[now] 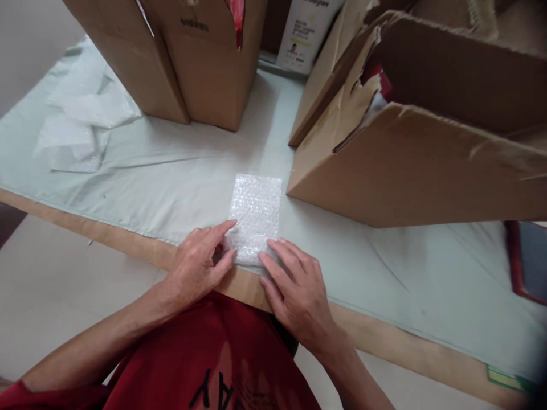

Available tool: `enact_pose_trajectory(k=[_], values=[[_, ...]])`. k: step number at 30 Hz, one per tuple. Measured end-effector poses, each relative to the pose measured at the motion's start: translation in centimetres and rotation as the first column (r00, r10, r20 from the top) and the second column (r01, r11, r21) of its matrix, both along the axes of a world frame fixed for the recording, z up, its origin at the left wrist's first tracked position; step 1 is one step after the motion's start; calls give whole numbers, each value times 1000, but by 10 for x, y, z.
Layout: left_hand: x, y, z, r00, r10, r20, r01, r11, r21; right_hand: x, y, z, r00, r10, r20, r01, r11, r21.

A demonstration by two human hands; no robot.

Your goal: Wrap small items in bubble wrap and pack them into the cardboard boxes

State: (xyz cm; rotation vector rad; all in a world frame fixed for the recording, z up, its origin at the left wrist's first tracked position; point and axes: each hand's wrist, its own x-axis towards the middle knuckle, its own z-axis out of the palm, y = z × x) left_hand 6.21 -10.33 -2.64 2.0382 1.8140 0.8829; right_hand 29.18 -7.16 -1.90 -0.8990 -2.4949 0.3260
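A flat, clear bubble-wrap pouch (257, 205) lies upright to me near the table's front edge. My left hand (199, 259) rests at its lower left side, index finger and thumb apart and touching its edge. The other left fingers are curled partly out of sight. My right hand (294, 279) lies over the pouch's lower right corner, fingers stretched, with the thumb by the table edge. Neither hand grips the pouch. Whether anything is inside the pouch I cannot tell.
Tall cardboard boxes (209, 74) stand at the back, and an open cardboard box (410, 171) is on the right. Several bubble-wrap pieces (85, 114) lie at the left. A white detergent pack (303, 34) stands behind. A dark red-edged device (530, 262) sits at far right.
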Motion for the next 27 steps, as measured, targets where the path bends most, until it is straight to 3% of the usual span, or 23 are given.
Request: enact_pose_trajectory(k=[5, 10, 15, 21, 24, 27], values=[[-5, -4, 6, 998, -51, 37, 48, 996, 76, -9, 11, -10, 1000, -22, -21, 23, 999, 41], [-6, -13, 10, 973, -232, 17, 226, 961, 162, -8, 9, -1, 991, 15, -135, -28, 995, -97], [-2, -11, 5, 978, -158, 139, 147, 985, 85, -9, 11, 2, 978, -52, -204, 5, 975, -224], [3, 9, -2, 998, -46, 37, 42, 994, 106, -6, 9, -1, 966, -172, -195, 176, 984, 3], [5, 18, -3, 999, -39, 14, 37, 993, 116, -4, 4, 1, 982, -147, -122, 159, 983, 91], [7, 22, -2, 999, -22, -25, 24, 997, 72, -7, 7, -1, 994, -106, -30, 108, 991, 82]])
